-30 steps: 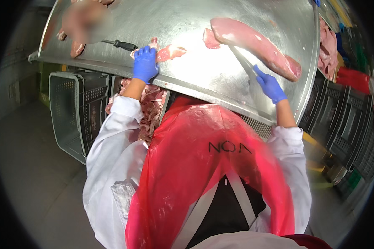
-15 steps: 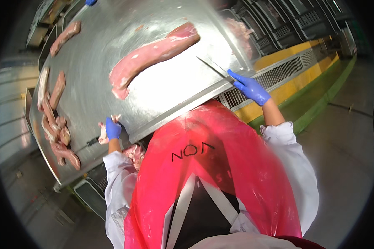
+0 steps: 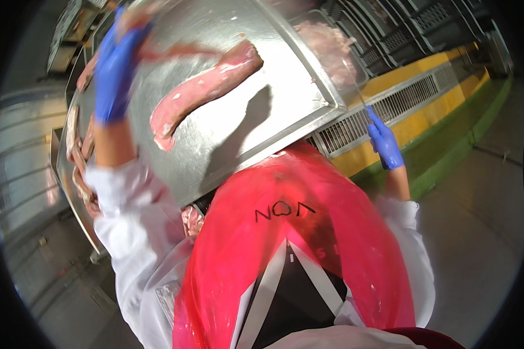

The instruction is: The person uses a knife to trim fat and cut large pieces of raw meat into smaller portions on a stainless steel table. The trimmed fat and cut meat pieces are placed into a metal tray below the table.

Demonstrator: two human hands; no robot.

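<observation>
My left hand [image 3: 117, 75], in a blue glove, is raised over the upper left of the steel table [image 3: 174, 52], closed on a piece of meat [image 3: 140, 20] blurred by motion. My right hand [image 3: 384, 142], also gloved, grips a long thin knife [image 3: 360, 87] just beyond the table's right edge, its blade pointing up toward the meat pile. A long pink pork loin [image 3: 204, 87] lies on the tabletop between my hands, with the shadow of my arm beside it.
Several meat strips [image 3: 75, 134] lie along the table's left side. Pale meat [image 3: 323, 46] sits in a container beyond the right edge, with black crates [image 3: 425, 17] behind it. A yellow ledge with a grating [image 3: 402, 102] runs at right. More trimmings [image 3: 192, 220] are below the near edge.
My left hand has swung up from the near edge to the far left with the meat. My right hand has moved right with the knife, off the table. The view has turned.
</observation>
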